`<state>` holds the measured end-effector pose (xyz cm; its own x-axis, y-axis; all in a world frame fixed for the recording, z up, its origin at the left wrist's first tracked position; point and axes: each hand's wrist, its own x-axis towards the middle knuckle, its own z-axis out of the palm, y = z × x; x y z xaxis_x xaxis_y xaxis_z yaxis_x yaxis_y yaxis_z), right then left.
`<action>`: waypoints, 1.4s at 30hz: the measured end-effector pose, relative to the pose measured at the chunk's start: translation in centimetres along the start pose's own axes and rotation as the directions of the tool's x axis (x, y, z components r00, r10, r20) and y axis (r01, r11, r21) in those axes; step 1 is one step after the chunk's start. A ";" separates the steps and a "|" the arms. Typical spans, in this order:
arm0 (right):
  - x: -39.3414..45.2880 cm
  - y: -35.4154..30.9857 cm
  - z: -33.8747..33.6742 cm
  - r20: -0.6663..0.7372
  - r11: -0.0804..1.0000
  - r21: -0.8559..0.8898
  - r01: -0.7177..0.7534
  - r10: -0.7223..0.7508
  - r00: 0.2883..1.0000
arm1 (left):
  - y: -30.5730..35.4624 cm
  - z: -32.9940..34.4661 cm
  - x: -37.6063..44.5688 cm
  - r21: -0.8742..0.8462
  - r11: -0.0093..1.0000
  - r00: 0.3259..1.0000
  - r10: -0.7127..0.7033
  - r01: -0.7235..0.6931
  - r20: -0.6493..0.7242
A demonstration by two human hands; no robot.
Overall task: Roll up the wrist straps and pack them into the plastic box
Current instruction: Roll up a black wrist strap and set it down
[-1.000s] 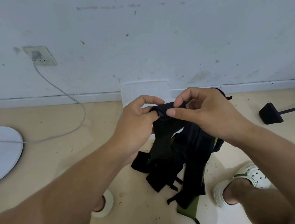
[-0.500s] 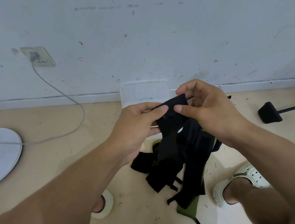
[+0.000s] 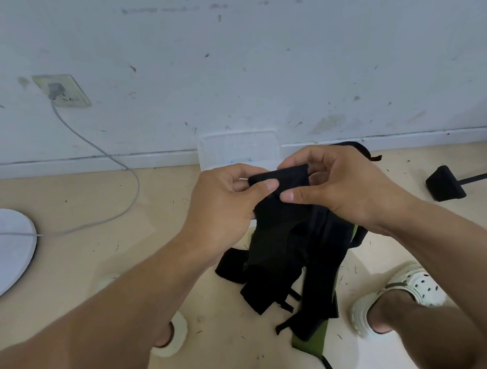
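From my head camera I see my left hand (image 3: 223, 203) and my right hand (image 3: 345, 187) raised side by side over the floor (image 3: 95, 256), both pinching the top end of one black wrist strap (image 3: 282, 207). My left thumb lies across the front of the strap's upper left edge with the other left fingers (image 3: 239, 171) curled behind it; my right thumb presses the front from the other side, and the right fingers (image 3: 304, 157) curl over the top edge. The two thumb tips almost meet on the fabric. Below my fingers the strap hangs down and merges with a loose heap of wrist straps (image 3: 304, 285), black with some green showing at the lower end, lying on the floor between my feet. I cannot tell whether the top end is already rolled. Just beyond my fingers, against the foot of the wall (image 3: 254, 51), stands the clear plastic box (image 3: 237, 149), partly hidden by my hands. To the right of my right fingers lies a black block on a thin rod (image 3: 445, 184). Far left of my left fingers sits a white round base (image 3: 1, 252), with a grey cable (image 3: 110, 157) running up to a wall socket (image 3: 61, 90). Below my hands are my white clogs (image 3: 404, 291).
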<state>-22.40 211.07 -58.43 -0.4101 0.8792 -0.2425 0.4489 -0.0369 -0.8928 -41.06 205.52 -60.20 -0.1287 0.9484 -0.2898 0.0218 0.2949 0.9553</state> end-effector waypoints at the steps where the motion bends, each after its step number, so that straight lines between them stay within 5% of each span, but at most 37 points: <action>1: 0.0 0.0 0.0 0.004 1.000 -0.009 0.002 -0.002 1.000 | 0.0 0.0 0.0 0.011 1.000 1.000 0.006 -0.006 0.005; 13: -0.3 -0.2 0.4 -0.145 0.983 0.132 0.131 -0.111 0.983 | 0.8 -0.2 0.1 -0.022 0.991 0.974 -0.125 0.131 0.189; 20: -0.2 -0.1 0.5 -0.193 0.977 0.156 0.143 -0.112 0.975 | 0.9 -0.4 0.1 -0.211 0.962 0.971 -0.128 0.171 0.202; 27: -0.4 -0.6 -0.3 -0.014 0.990 0.124 0.059 -0.057 0.998 | 0.5 -0.6 0.4 -0.170 0.979 0.992 -0.105 0.115 0.068; 42: -0.1 0.0 -0.3 0.053 0.987 -0.103 0.123 -0.118 0.992 | 0.6 -0.7 0.5 -0.019 0.999 0.999 -0.040 0.041 0.036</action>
<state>-22.11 211.15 -58.25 -0.5016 0.8511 -0.1553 0.4748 0.1208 -0.8718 -41.80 206.06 -59.75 -0.0933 0.9394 -0.3300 -0.0024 0.3312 0.9435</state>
